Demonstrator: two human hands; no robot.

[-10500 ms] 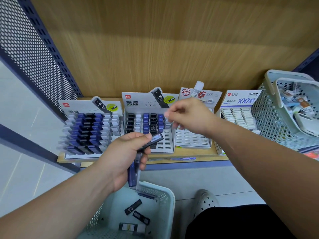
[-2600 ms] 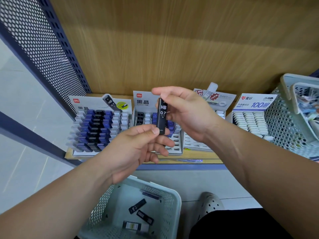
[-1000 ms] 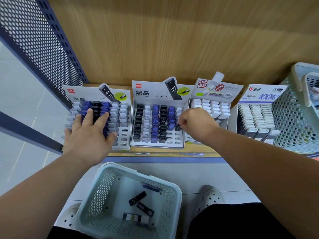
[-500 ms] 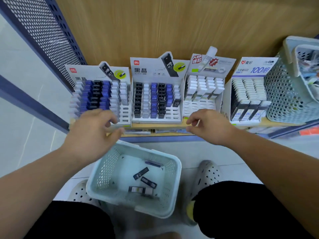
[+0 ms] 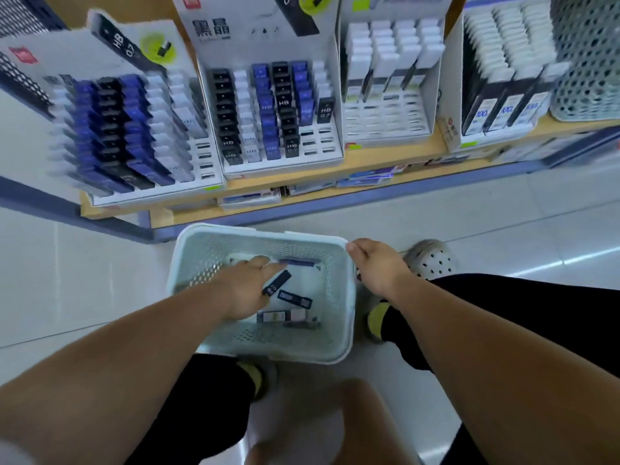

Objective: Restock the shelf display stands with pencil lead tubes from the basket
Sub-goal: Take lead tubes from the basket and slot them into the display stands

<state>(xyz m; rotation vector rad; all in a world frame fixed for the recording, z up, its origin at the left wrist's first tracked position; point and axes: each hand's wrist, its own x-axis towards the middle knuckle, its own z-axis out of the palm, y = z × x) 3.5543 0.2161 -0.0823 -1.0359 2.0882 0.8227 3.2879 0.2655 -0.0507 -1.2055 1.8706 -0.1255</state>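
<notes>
A pale green mesh basket [image 5: 285, 359] stands on the floor between my feet, below the shelf. Several pencil lead tubes lie in it: a black HB tube [image 5: 276, 282], a purple one [image 5: 298, 262] by the far wall, and two dark ones [image 5: 295, 298] [image 5: 280, 316]. My left hand [image 5: 246, 290] reaches into the basket with fingers stretched out, fingertips beside the black HB tube and holding nothing. My right hand [image 5: 379, 266] grips the basket's far right rim corner. On the shelf, the left display stand [image 5: 67, 52] and the middle stand [image 5: 235, 31] hold rows of black, blue and white tubes.
Two more stands [image 5: 446, 62] [image 5: 453, 132] with white and black packs sit to the right on the wooden shelf [image 5: 369, 162]. A second mesh basket [image 5: 587, 62] stands at the shelf's right end. My perforated shoe [image 5: 431, 260] is next to the floor basket.
My view dropped from the shelf to the floor basket. My left hand went down into the basket and my right hand took hold of its rim.
</notes>
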